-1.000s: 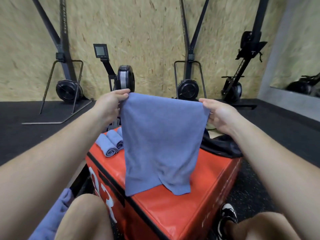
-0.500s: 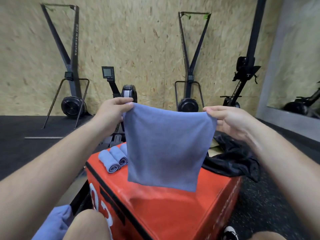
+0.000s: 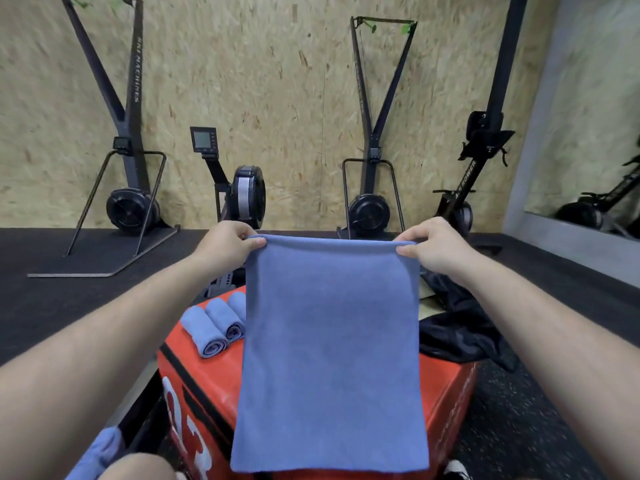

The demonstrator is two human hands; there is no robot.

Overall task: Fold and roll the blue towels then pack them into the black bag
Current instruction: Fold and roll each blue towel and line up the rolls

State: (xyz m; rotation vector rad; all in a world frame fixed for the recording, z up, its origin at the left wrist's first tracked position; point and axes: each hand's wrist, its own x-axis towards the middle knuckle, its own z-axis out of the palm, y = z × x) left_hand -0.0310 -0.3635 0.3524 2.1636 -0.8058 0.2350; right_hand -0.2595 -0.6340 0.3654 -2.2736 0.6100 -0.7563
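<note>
Blue terry towel (image 3: 329, 358) hangs flat in the air in front of the red box (image 3: 214, 393), held up by its two top corners. The top edge looks rounded, possibly a fold (not certain). The lower hem hangs past the box's near edge.

Left hand (image 3: 225, 244): thumb and curled fingers pinch the top left corner. Right hand (image 3: 436, 247): same pinch on the top right corner. Neither has hold of anything else.

Three rolled towels (image 3: 214, 323) lie side by side, touching, at the box's far left corner. The black bag (image 3: 460, 334) is slumped at the far right corner and spills over the right edge, with no opening visible. A loose blue towel (image 3: 100, 452) sits off the box, beside the knee.

Step, as judged: squaring the towel before laying it down to fold. Task is partway, with three rolled and none seen in the bag.

Risks from here:
- The pinches are shallow and only at the corners. If one slips, that side drops and the layers skew, giving a crooked roll.
- If laid down too far left, the towel covers or nudges the finished rolls. The outermost one sits close to the left edge and could roll off.
- If laid too far right, it lands on the bag's folds, an uneven base.
- Free space on the box top is tight, and overhang at the near edge could drag the cloth off.
- The collapsed bag will likely need one hand to open it.
</note>
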